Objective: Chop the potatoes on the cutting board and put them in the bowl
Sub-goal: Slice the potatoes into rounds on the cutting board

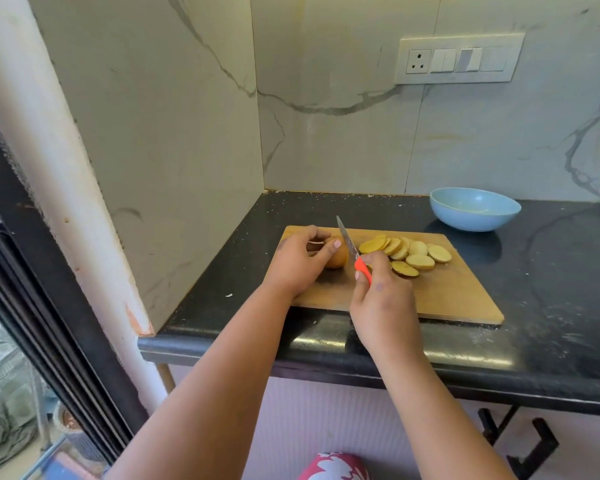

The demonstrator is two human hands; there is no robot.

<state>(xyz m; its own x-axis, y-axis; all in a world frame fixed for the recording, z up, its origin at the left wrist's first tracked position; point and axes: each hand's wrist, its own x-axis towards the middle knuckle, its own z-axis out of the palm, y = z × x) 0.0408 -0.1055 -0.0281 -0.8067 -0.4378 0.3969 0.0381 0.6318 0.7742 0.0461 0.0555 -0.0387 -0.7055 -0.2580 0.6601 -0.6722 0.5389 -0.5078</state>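
You face white marble-veined walls (343,133) meeting in a corner, a switch panel (459,58) at upper right, a black surface (551,271) below, and a dark window frame (49,306) at left.

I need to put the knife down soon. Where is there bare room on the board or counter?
The board's near right part, in front of the slices, is bare. So is the counter right of the board, in front of the bowl. It is crowded around the potato, knife and both hands.
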